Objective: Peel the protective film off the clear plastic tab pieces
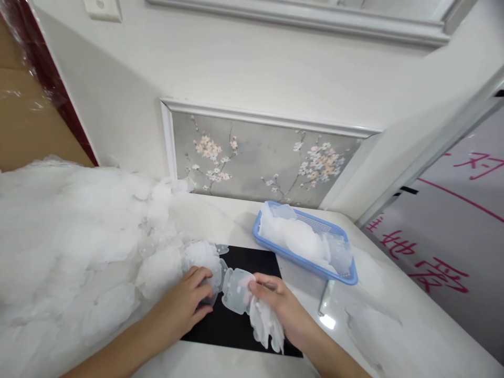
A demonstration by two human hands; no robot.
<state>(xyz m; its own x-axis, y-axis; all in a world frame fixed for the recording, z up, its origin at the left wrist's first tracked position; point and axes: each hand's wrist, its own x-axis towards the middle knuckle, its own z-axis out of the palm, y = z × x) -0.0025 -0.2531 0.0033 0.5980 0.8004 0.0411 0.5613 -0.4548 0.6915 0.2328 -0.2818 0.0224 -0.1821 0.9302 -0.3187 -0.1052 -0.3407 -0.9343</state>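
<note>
My right hand [275,302] pinches a fanned bunch of thin translucent plastic pieces [265,325] with scalloped edges. The foremost one [237,290] faces me and has small pale dots and a pink patch. To its left, my left hand [192,296] curls its fingers and thumb around similar frosted pieces [216,281] at the edge of the big pile. Its fingertips partly hide what they grip. Both hands are above a black mat [236,333] on the white tabletop.
A large heap of frosted plastic pieces [79,220] covers the table's left side. Behind my right hand stands a blue basket [268,245] holding more of them. A flower-patterned panel [252,163] is set in the wall behind. A whiteboard [464,210] with pink writing leans at right.
</note>
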